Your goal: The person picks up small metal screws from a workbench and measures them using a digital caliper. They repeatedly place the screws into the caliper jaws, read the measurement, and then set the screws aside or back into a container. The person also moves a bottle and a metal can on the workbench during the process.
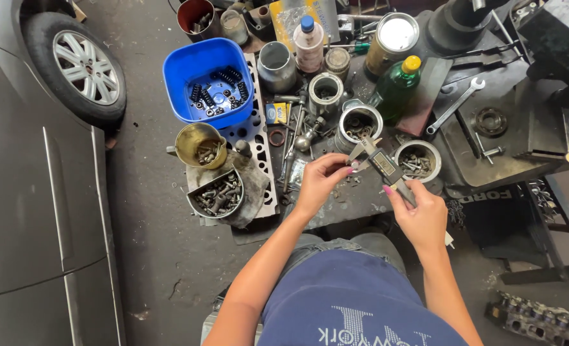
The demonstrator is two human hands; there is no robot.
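My left fingers (341,168) pinch shut on a tiny part at the jaws of the caliper (383,166); the part itself is too small for me to make out. My left hand (319,182) curls knuckles-up, wrist bent, forearm running back toward seven o'clock across my knee. My right hand (422,214) wraps closed around the caliper's beam, thumb lying along the slider below the little screen, forearm coming in from five o'clock. The caliper slants from eleven o'clock at the jaws down to five o'clock in my palm, held above the cluttered bench (361,198).

Just past the jaws at twelve o'clock stands a metal tin (359,125) with small parts in it, and at two o'clock a shallow can of bolts (417,160). At nine o'clock of my left hand sits a round tray of bolts (216,193), with a brass cup (200,145) behind it. Farther off at eleven o'clock is a blue tub (209,80) holding springs. A green bottle (397,86) stands at one o'clock, a wrench (455,106) beside it.
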